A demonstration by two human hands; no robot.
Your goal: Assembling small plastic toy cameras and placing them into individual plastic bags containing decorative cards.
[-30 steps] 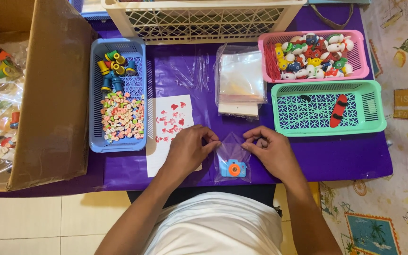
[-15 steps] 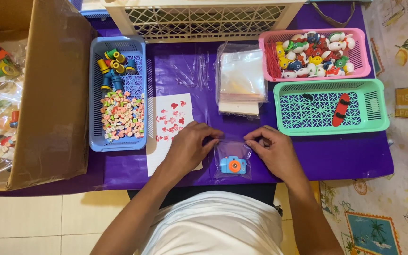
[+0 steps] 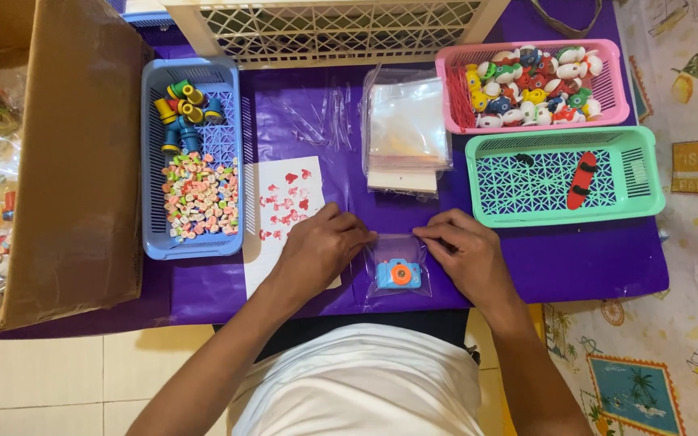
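Note:
A small clear plastic bag (image 3: 397, 270) lies on the purple table cover (image 3: 591, 266) near the front edge, with a blue toy camera with an orange lens (image 3: 398, 274) inside. My left hand (image 3: 317, 250) pinches the bag's top left corner. My right hand (image 3: 466, 254) pinches its top right corner. Both hands rest on the cover, fingers pressed along the bag's upper edge.
A white sheet with red marks (image 3: 284, 210) lies under my left hand. A stack of clear bags (image 3: 407, 129) sits behind. Blue basket (image 3: 191, 242) of small toys at left, pink basket (image 3: 611, 97) and green basket (image 3: 644, 173) at right, cardboard box (image 3: 74, 161) far left, white crate (image 3: 333, 28) at back.
The bag with the toy camera has been laid flatter and slightly nearer the table; my fingers have moved apart along its top edge toward the corners.

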